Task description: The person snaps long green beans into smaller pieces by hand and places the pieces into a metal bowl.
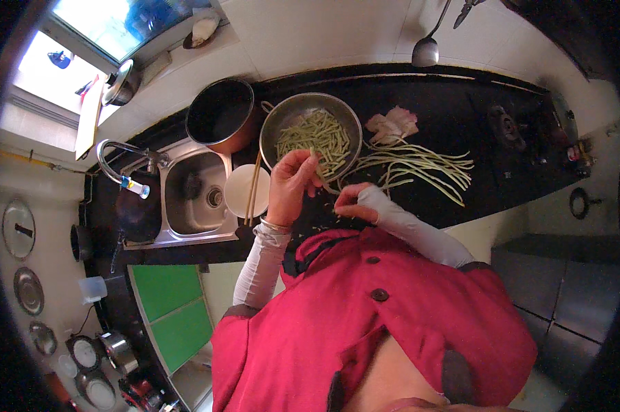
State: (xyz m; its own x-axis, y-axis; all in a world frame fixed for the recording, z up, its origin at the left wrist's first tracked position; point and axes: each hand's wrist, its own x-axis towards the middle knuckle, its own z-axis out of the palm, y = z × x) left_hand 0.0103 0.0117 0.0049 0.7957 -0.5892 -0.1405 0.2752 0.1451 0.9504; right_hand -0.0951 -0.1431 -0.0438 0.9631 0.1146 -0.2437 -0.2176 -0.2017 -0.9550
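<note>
My left hand (291,180) is over the near-left rim of a round metal pan (358,116), with a green long bean (326,181) pinched between thumb and fingers. Cut bean pieces (315,133) are heaped inside the pan. Close by on the right, my right hand (355,202) is just above the black countertop with its fingers curled. Whether it grips the bean's lower end is hard to tell. Several whole long beans (433,164) lie spread to the right of the pan. Small bits are scattered on the counter below my hands.
Left of the pan are a white bowl (237,191) with chopsticks (253,188) across it, a deep pot (245,126) and a steel sink (199,193) with a faucet (111,159). A crumpled pinkish-white item (392,125) lies behind the beans. A ladle (425,52) hangs on the wall.
</note>
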